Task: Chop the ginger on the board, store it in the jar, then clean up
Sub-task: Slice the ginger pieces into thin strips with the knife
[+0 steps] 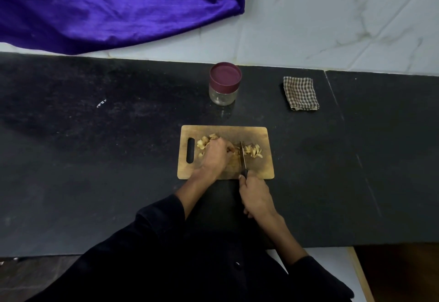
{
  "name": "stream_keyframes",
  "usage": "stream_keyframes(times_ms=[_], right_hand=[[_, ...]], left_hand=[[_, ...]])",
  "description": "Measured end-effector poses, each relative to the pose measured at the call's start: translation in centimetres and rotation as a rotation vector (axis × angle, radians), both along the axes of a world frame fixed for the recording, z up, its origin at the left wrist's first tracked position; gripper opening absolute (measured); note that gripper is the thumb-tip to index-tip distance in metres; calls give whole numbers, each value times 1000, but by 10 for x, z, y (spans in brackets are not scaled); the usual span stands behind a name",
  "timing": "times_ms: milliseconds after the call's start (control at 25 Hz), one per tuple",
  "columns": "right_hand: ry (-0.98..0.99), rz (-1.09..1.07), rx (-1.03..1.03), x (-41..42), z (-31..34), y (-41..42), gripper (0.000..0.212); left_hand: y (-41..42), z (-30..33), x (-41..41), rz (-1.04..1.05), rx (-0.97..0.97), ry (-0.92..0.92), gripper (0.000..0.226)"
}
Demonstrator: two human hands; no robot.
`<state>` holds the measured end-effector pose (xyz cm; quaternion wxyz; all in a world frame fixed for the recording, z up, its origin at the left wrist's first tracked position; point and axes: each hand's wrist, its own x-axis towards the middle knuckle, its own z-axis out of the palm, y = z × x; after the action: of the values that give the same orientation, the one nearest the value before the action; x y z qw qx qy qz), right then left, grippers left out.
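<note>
Chopping step underway: left hand curled over ginger on board, apparently pinning it. Right hand gripped knife, blade down. Jar lidded; needs opening next.

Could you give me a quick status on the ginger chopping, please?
Left hand holds ginger down on board. Right hand grips knife, blade down mid-cut. Jar lidded, empty. Nothing in the way.

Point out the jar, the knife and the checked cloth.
jar [223,92]: head view, on its clear glass wall below the maroon lid.
knife [242,156]: head view, on the blade, over the board.
checked cloth [300,93]: head view, on the middle of the folded cloth.
</note>
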<state>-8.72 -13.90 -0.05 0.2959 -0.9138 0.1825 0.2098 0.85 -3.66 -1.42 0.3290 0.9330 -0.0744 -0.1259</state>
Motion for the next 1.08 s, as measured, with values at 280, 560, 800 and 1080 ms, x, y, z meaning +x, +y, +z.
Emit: stream_keyframes(times_ms=[280, 560, 800, 1080], right_hand=[[57, -43, 30, 4, 4, -14, 26], [-60, -122, 201, -3, 10, -32, 23], [-119, -149, 311, -6, 10, -35, 20], [-152, -181, 322, 1, 8, -45, 22]], left_hand=[[17, 11, -7, -36, -113, -126, 17], [25, 9, -19, 1, -161, -151, 27], [-15, 18, -39, -205, -102, -128, 40], [-12, 10, -40, -193, -41, -109, 40]])
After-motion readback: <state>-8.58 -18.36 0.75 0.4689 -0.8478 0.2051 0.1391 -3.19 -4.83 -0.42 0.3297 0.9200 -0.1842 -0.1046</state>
